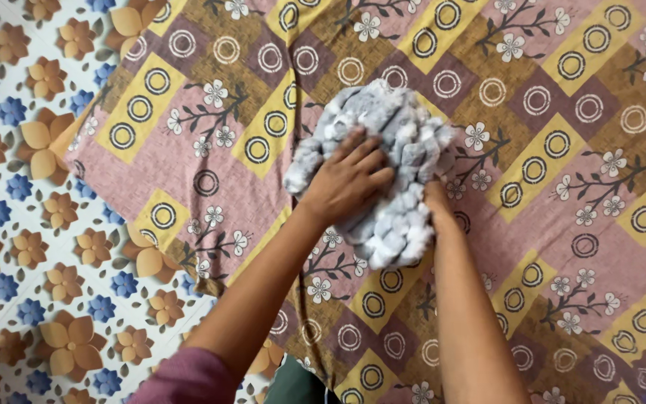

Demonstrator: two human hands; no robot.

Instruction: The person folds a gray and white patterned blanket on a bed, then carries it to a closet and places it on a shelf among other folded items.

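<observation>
Pressing a grey fluffy mat [383,172] onto patterned cloth [562,187], both hands.

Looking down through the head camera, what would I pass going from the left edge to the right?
Flower-patterned floor → patchwork sheet's left edge → left hand pressing on the fluffy grey cloth → right wrist → the sheet again, out to the right edge.

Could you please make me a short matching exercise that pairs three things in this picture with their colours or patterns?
Things:
1. fluffy cloth
2. bedsheet
3. floor covering

Descriptions:
A. brown and blue flowers on white
B. pale grey, chunky and tufted
C. pink, brown and yellow patches with rings and white blossoms

Pairs: 1-B, 2-C, 3-A
</observation>
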